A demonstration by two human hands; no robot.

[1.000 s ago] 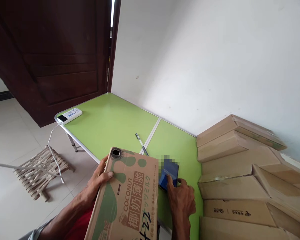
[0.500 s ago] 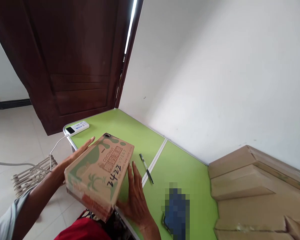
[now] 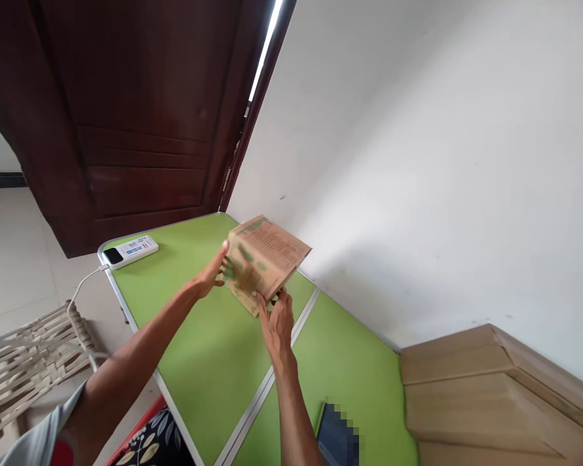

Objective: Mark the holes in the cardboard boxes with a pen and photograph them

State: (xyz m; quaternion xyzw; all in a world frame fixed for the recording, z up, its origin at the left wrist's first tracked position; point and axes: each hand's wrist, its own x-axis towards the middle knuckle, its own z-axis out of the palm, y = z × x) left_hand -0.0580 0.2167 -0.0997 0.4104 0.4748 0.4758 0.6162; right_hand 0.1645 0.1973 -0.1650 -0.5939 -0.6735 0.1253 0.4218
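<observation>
A brown cardboard box (image 3: 267, 259) with green print is held tilted over the far part of the green table (image 3: 199, 343). It is slightly blurred. My left hand (image 3: 210, 272) grips its left side, the thumb near the upper edge. At the near lower edge, my right hand (image 3: 276, 320) has its fingers bent against the cardboard. A small dark bit shows by those fingers; I cannot make out what it is. The pen seen before does not show.
A white device with a dark screen (image 3: 130, 251) and a cable lies at the table's left corner. A pixelated dark blue object (image 3: 337, 437) lies near the front. Folded cardboard (image 3: 457, 382) stands at right, a woven stool (image 3: 34, 369) at left. Behind are a door (image 3: 146, 116) and wall (image 3: 418, 162).
Both hands have carried the box from the near table edge forward and to the right, turning it so another printed side shows. The pen has gone from view. The camera view has shifted slightly.
</observation>
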